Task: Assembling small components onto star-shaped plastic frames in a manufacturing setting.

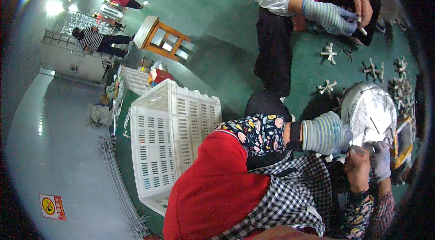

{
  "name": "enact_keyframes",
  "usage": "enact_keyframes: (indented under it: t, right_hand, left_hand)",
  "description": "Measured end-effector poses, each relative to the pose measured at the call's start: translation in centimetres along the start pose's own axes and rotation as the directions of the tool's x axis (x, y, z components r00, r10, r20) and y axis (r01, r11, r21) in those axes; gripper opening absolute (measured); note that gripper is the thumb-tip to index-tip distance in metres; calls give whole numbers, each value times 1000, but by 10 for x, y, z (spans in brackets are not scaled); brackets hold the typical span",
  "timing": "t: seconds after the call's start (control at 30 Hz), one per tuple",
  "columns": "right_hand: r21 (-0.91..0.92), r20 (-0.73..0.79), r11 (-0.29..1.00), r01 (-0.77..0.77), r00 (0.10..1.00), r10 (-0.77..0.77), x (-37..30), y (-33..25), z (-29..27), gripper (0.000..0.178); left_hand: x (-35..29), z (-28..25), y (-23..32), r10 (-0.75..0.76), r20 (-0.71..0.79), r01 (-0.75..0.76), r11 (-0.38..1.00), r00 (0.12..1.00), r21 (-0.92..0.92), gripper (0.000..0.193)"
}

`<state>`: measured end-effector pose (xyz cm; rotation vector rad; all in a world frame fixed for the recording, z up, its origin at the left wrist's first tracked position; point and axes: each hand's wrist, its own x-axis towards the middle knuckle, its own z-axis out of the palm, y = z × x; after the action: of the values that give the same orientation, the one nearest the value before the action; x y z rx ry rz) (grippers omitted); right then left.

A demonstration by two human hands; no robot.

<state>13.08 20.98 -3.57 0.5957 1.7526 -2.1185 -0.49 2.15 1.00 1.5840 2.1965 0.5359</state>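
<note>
My left hand [327, 134], in a striped knit glove with a dark wristband above it, is closed beside the rim of a round silvery-white basin [375, 104]. My bare right hand [357, 167] is closed just below it, fingertips close to the left glove. What the fingers of both hands hold is too small and hidden to make out. A few thin dark rods [374, 125] lie in the basin. Next to my right hand is another person's pale gloved hand [380, 160] with a plaid sleeve, reaching towards the basin.
Pale cross-shaped pieces [329, 53] lie on the green floor, several piled at right [403, 90]. Across from me a co-worker's gloved hand [333, 17] and bare hand hold a small white piece. White slatted crates [176, 131] stand at left. A wooden stool [165, 40] lies beyond.
</note>
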Motion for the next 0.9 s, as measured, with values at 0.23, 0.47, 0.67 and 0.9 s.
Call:
enact_keyframes:
  t: [0.23,0.47,0.67,0.9]
  right_hand:
    - [-863,40,432,262,888,-459,2,-23,18,15]
    - [-970,167,6,245,681,-713,5,-19,33,19]
    - [-982,185,-114,148,680,-710,-5,-29,39,20]
    - [-966,253,-151,210,644,-722,-6,-28,35,18]
  left_hand:
    - [6,11,-7,-164,-97,124,936,982,-329,34]
    - [13,35,-31,-105,-33,82,903,994,-422,32]
    - [20,48,-41,9,-11,-13,851,1000,-525,20]
    - [23,55,-46,314,-215,-375,851,925,-368,18]
